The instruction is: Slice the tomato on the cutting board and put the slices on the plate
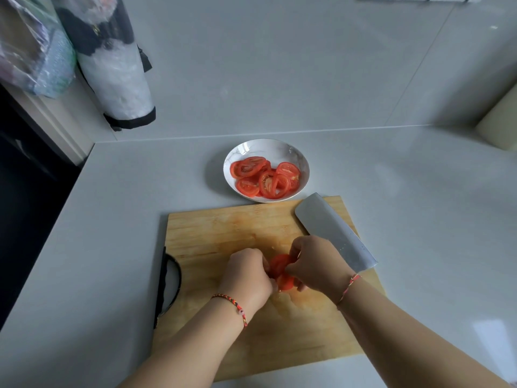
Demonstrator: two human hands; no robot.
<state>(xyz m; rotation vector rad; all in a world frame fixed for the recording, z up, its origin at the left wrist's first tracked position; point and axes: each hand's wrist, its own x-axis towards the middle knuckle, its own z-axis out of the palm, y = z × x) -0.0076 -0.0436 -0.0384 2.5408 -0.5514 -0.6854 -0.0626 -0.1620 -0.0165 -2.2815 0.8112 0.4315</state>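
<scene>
My left hand (247,275) and right hand (316,263) pinch the red tomato slices (280,271) together over the cutting board (223,233). The knife (333,231) lies right, tip pointing far-left toward the plate (293,152).

From my feed the light is soft, cool and fairly even, a little dim overall. The plate (293,152) is my landmark: its far inner rim carries a small white glint, and a faint shadow sits on the counter to its left. Well to the right of the plate, the glossy worktop (419,191) shows pale washed-out reflections, strongest near the lower right corner. The cleaver blade (335,231), just in front of the plate, gives a dull grey sheen without hard glare. Far left and behind the plate, the hanging bags (84,51) look smeared and soft. Straight edges bow outward from the wide lens.
</scene>
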